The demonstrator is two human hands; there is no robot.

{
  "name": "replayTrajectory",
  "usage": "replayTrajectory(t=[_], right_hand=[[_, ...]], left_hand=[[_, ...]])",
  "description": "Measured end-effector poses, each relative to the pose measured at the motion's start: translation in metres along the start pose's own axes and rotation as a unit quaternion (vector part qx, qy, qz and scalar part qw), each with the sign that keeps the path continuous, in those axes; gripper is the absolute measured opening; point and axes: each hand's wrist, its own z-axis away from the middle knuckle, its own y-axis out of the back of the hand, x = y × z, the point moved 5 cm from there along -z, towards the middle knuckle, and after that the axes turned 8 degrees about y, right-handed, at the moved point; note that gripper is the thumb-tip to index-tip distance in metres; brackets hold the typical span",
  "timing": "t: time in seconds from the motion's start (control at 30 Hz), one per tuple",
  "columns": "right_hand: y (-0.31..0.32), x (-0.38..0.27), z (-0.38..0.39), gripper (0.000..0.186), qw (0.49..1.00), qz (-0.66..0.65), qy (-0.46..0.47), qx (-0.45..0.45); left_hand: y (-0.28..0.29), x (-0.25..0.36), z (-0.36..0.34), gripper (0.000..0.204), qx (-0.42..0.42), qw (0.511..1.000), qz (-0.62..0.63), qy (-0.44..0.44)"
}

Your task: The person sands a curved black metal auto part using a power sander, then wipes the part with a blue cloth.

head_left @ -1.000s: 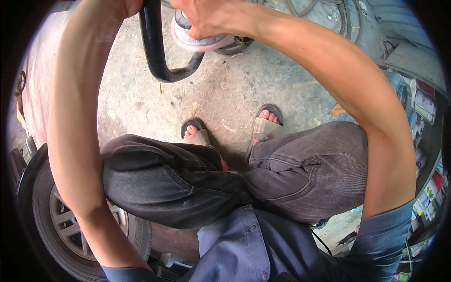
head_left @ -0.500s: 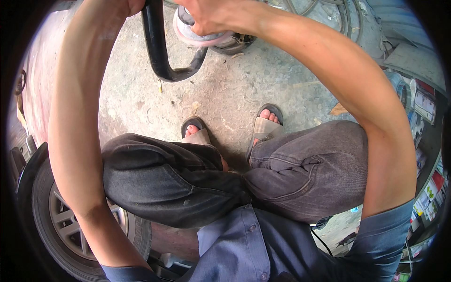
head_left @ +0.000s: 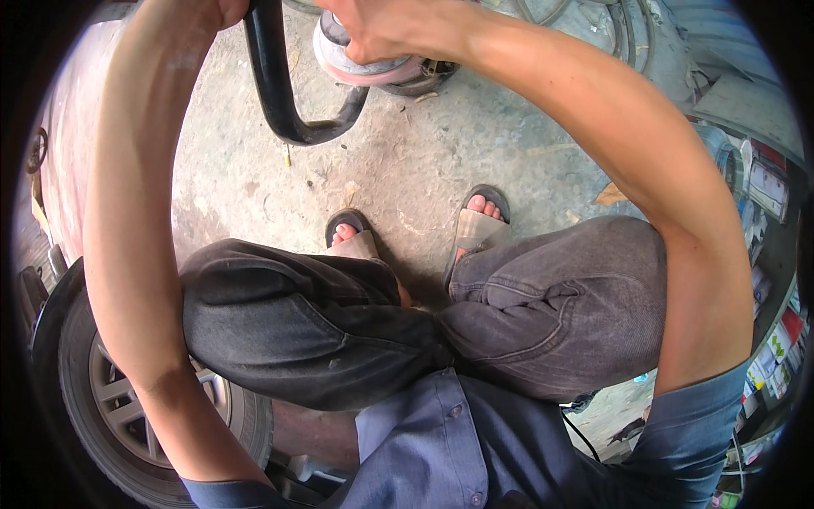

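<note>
My left hand (head_left: pixel 227 12) is at the upper edge, mostly cut off. It meets the upper part of a glossy black bent tube (head_left: pixel 270 72) and appears to grip it. The tube hangs down, curves to the right and rises behind a round grey disc with a pinkish rim (head_left: pixel 335 61). Over that disc is my right hand (head_left: pixel 366 27), its fingers curled and closed. What they hold is hidden, and the upper edge crops part of the hand.
Concrete floor (head_left: pixel 407 144) lies between my sandalled feet and the tube. A car wheel (head_left: pixel 110 382) stands at the lower left. Hoses (head_left: pixel 623 30) lie at the upper right, a dry leaf (head_left: pixel 609 195) below them. Packaged goods (head_left: pixel 767 191) fill a rack on the right.
My left hand and the black tube have shifted slightly left together. The right hand and the disc stay almost where they were.
</note>
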Motion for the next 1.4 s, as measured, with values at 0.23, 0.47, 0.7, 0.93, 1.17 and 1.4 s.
replayTrajectory(t=[0.23, 0.47, 0.7, 0.93, 1.17, 1.4], right_hand=[[-0.005, -0.001, -0.002, 0.022, 1.0, 0.02, -0.001, -0.01], [-0.014, -0.013, -0.015, 0.016, 0.993, 0.05, 0.001, -0.104], [-0.021, -0.022, -0.026, 0.015, 0.989, 0.129, 0.044, -0.063], [-0.017, -0.021, -0.025, 0.016, 0.987, 0.142, 0.072, -0.018], [-0.015, -0.022, -0.024, 0.017, 0.99, 0.125, 0.066, -0.03], [-0.025, -0.023, -0.008, 0.019, 0.999, 0.032, 0.034, 0.024]], left_hand=[[-0.001, -0.001, 0.002, 0.032, 0.001, 1.0, -0.008, -0.001], [-0.017, 0.003, 0.018, 0.032, -0.015, 1.0, 0.0, 0.025], [-0.028, 0.004, 0.038, 0.031, -0.015, 0.999, -0.027, -0.037], [-0.034, 0.007, 0.042, 0.031, -0.018, 0.999, -0.021, -0.036], [-0.025, 0.003, 0.034, 0.031, -0.034, 0.998, -0.015, -0.055], [0.031, -0.011, 0.004, 0.035, 0.01, 1.0, 0.006, -0.017]])
